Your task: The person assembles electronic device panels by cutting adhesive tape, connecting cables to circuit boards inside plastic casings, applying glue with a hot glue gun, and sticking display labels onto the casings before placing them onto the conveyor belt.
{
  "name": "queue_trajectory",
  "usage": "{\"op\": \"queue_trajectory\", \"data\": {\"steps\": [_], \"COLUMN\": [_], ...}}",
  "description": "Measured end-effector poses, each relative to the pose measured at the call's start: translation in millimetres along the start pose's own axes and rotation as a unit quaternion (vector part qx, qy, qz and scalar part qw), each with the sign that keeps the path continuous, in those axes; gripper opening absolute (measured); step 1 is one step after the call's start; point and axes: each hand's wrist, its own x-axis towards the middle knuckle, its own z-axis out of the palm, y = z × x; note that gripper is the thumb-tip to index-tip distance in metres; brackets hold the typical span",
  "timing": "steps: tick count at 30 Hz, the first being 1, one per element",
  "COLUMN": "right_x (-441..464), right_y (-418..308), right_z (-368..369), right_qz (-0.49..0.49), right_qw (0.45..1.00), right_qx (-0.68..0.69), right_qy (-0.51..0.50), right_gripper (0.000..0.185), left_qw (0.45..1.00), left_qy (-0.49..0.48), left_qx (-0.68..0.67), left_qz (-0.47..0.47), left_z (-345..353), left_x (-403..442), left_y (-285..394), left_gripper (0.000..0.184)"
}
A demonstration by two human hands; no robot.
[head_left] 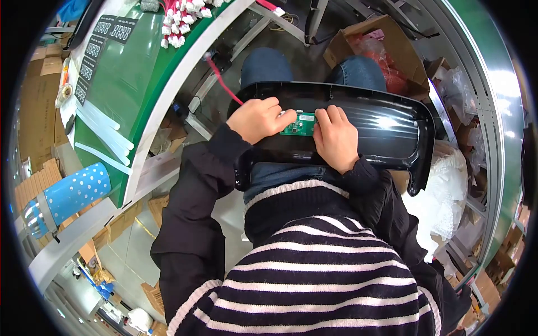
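Note:
A small green circuit board point(300, 124) is held level between my two hands. My left hand point(259, 120) pinches its left end with thumb and forefinger. At the opposite end, my right hand point(337, 137) is closed on the board's edge. Beneath both hands a wide, glossy black plastic housing point(381, 126) lies across my lap, its hollow side facing up. A red cable point(220, 80) runs from the upper left toward my left hand; where it ends is hidden by the fingers.
On the green bench point(126, 70) to the left are white-plugged red cables point(182, 19), black digit panels point(92, 47), translucent strips point(106, 131) and a blue dotted bottle point(75, 193). An open cardboard box point(336, 50) stands beyond my knees. White wrapping point(448, 190) lies at right.

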Motion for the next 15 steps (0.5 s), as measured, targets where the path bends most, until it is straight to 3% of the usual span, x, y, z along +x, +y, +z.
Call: {"op": "queue_trajectory", "data": {"steps": [5,8,10,12,13,15], "right_x": [6,25,37,52,60,64], "right_y": [7,-3,-14,-24,-29,-35], "right_z": [-6,-19,-13,3,9,20], "right_qz": [-0.008,-0.014,-0.017,-0.115,-0.166,-0.18], "right_qw": [1.0,0.997,0.994,0.992,0.986,0.973], "right_qx": [-0.001,-0.066,-0.095,-0.035,-0.008,-0.125], "right_qy": [-0.018,-0.037,-0.048,-0.026,-0.011,-0.069], "right_gripper": [0.021,0.02,0.019,0.019,0.018,0.015], "left_qw": [0.998,0.973,0.958,0.922,0.921,0.913], "left_qy": [0.017,0.087,0.105,0.14,0.149,0.144], "left_qx": [-0.028,0.037,0.04,0.044,0.046,-0.005], "left_qz": [-0.06,-0.211,-0.262,-0.357,-0.357,-0.381], "left_z": [3,-3,-3,-2,-1,4], "left_x": [4,2,-1,-6,-11,-15], "left_y": [7,25,33,42,45,40], "left_gripper": [0.038,0.057,0.063,0.076,0.076,0.082]}}
